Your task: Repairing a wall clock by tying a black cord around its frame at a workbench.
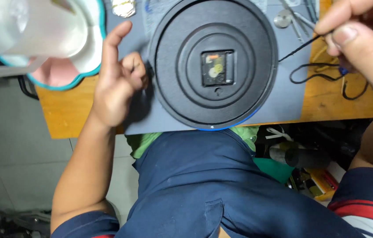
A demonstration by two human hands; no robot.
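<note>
Black plastic is what you see most: a round clock (pixel 215 66) lies face down on a grey mat (pixel 283 101), with its back turned up to you. A small square box with the clock works (pixel 217 67) sits in the middle of that back. The clock fills the space between your two hands.

Your left hand (pixel 115 81) rests on the mat just beside the clock's left edge. Its fingers are curled in, and the knuckles touch the rim. The first finger sticks up and away from the others. You cannot tell if it holds some tiny thing inside the curl.

Your right hand (pixel 362 42) is up at the top right, away from the clock. Its thumb and first finger are pressed together on a thin black wire (pixel 301 47). The wire runs down from your fingertips toward the clock's right edge, and more of it loops on the wooden table (pixel 63 110) near that hand.

Some shiny metal tools (pixel 299 20) lie above the clock. A white and teal lamp (pixel 41 31) hangs blurry at the top left.
</note>
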